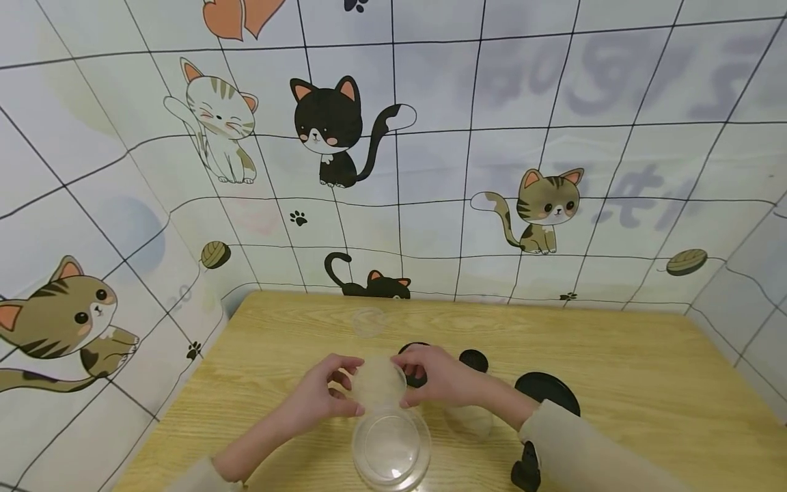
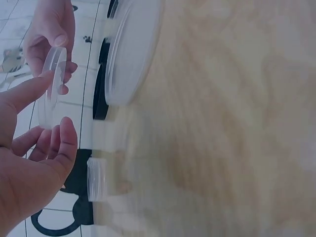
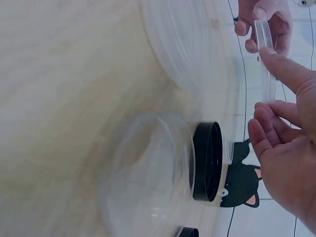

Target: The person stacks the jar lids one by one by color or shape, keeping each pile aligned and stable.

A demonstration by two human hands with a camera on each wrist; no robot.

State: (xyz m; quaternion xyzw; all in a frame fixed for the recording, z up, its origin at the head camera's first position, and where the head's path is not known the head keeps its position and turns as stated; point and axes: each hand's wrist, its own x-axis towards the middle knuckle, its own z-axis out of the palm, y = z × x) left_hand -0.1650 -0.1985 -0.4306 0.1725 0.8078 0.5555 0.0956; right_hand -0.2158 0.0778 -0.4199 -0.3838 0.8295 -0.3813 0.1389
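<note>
Above the wooden table, both hands hold a round translucent plastic lid (image 1: 379, 384) by its edges. My left hand (image 1: 322, 393) grips the left rim, thumb near and fingers far. On the opposite rim, my right hand (image 1: 445, 376) pinches likewise. Seen edge-on in the left wrist view, the lid (image 2: 52, 89) is a thin disc with a short raised rim. The right wrist view also shows the lid (image 3: 266, 59) upright between the hands. Just below it in the head view, a wide clear round container (image 1: 391, 459) stands on the table.
A clear jar (image 3: 148, 182) stands under the right forearm, beside a black lid (image 3: 207, 163). More black lids lie to the right, one small (image 1: 473, 360) and one large (image 1: 547, 391). A small clear round piece (image 1: 369, 321) lies near the table's back edge, by the cat-print wall covering (image 1: 430, 164).
</note>
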